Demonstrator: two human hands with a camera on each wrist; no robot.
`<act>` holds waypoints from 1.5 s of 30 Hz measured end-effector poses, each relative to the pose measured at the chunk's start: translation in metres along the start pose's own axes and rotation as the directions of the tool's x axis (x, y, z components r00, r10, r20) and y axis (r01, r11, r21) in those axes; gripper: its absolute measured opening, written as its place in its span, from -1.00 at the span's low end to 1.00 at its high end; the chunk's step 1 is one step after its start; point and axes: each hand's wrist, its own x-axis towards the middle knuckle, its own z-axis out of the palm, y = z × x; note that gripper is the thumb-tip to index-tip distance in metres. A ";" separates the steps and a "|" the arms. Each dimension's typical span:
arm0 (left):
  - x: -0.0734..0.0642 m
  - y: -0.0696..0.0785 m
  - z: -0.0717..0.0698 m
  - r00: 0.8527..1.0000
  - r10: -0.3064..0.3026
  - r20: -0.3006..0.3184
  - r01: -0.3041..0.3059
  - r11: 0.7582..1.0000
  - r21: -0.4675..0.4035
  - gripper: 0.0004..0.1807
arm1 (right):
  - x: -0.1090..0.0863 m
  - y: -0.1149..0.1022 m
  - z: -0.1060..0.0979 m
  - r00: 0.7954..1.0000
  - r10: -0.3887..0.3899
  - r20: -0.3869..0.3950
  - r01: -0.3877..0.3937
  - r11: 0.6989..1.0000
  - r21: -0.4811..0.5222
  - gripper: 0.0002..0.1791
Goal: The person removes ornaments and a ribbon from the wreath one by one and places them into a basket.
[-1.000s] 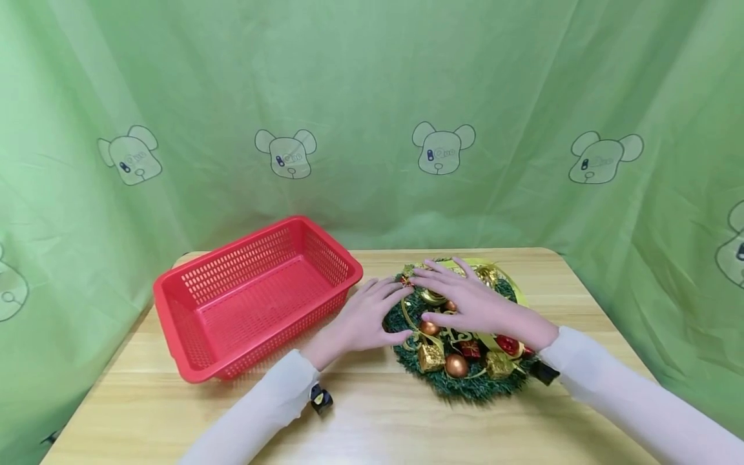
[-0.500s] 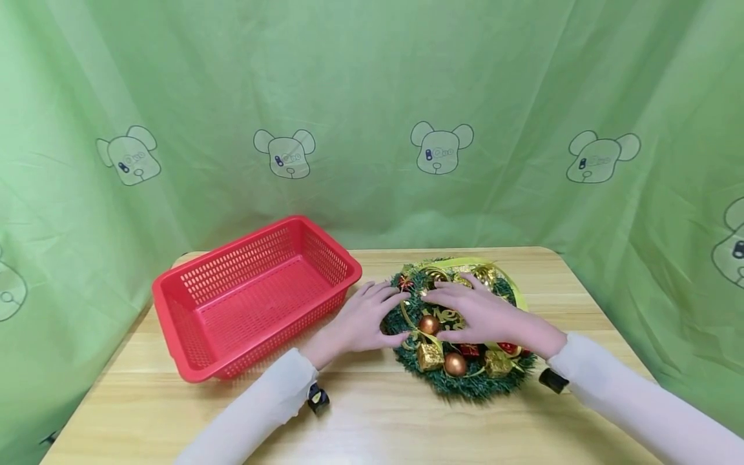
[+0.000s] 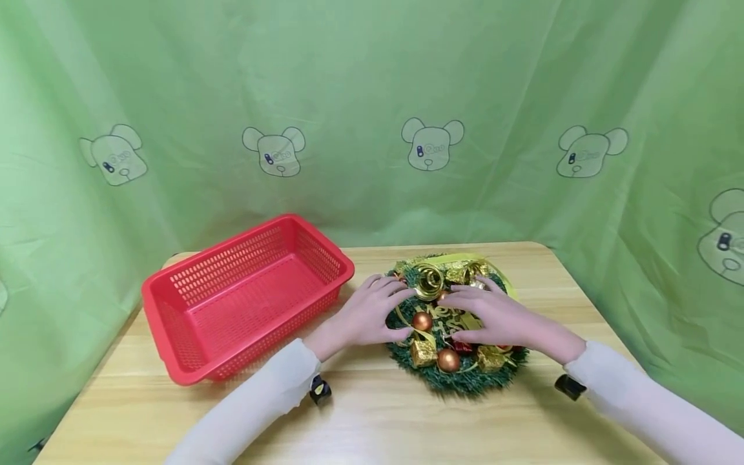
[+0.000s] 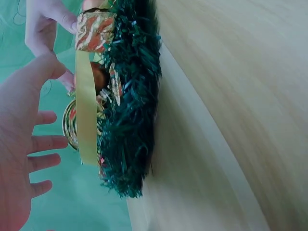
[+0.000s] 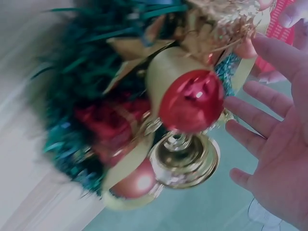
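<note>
A green tinsel Christmas wreath (image 3: 465,382) lies on the table, dressed with copper balls (image 3: 449,360), gold-wrapped parcels (image 3: 423,353), a gold bell (image 3: 429,281) and yellow ribbon. My left hand (image 3: 366,316) is held at its left side with fingers spread. In the left wrist view that palm (image 4: 17,144) faces the wreath's decorated side. Over the right part of the wreath hovers my right hand (image 3: 502,318), fingers loosely extended and partly hiding the decorations. The right wrist view shows its fingers beside a shiny red ball (image 5: 192,101) and another gold bell (image 5: 185,161).
To the left stands a red perforated plastic basket (image 3: 244,303) with nothing in it. Both stand on a light wooden table (image 3: 383,420). A green curtain (image 3: 349,194) with bear-head prints hangs behind the table's far edge.
My right hand has drawn back to the right and nearer, uncovering the bell and lettering on the wreath. The left hand has barely moved. The head view has shifted slightly.
</note>
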 end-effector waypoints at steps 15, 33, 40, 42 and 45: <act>0.020 0.011 0.003 0.997 0.062 -0.036 -0.062 0.998 -0.002 -0.44 | -0.035 0.025 -0.003 0.997 0.066 -0.031 -0.066 0.998 0.005 -0.33; 0.025 0.013 0.009 0.993 0.046 0.105 -0.051 0.998 0.041 -0.44 | -0.049 0.038 -0.004 0.998 0.047 0.032 -0.049 0.997 0.058 -0.24; 0.026 0.014 0.011 0.994 0.054 0.092 -0.059 0.997 0.050 -0.48 | -0.049 0.044 0.004 0.997 0.048 0.068 -0.052 0.997 0.064 -0.21; 0.025 0.015 0.010 0.995 0.054 0.082 -0.057 0.998 0.041 -0.49 | -0.049 0.046 0.004 0.996 0.048 0.075 -0.054 0.996 0.075 -0.21; 0.024 0.015 0.008 0.996 0.050 0.073 -0.053 0.998 0.028 -0.51 | -0.050 0.047 0.005 0.995 0.035 0.089 -0.041 0.997 0.062 -0.20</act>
